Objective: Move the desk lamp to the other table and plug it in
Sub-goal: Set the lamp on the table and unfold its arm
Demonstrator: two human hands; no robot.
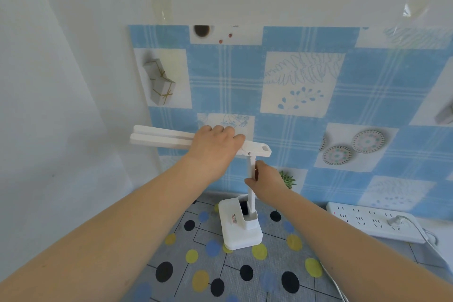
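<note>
A white desk lamp (pixel 241 225) stands on a table covered with a grey cloth printed with dots (pixel 220 267). Its long twin-bar head (pixel 159 137) reaches out to the left at the top of a thin upright stem. My left hand (pixel 215 144) lies over the lamp head near its hinge, fingers curled around it. My right hand (pixel 266 180) pinches the stem about midway up. A white power strip (pixel 362 218) lies on the table at the right with a white plug (pixel 396 220) in it. A white cord (pixel 333 279) runs along the right side of the table.
Blue-and-white patterned wallpaper (pixel 355 110) covers the wall right behind the table. A plain white wall (pixel 61 105) closes in on the left. The table's left edge runs close to the lamp base.
</note>
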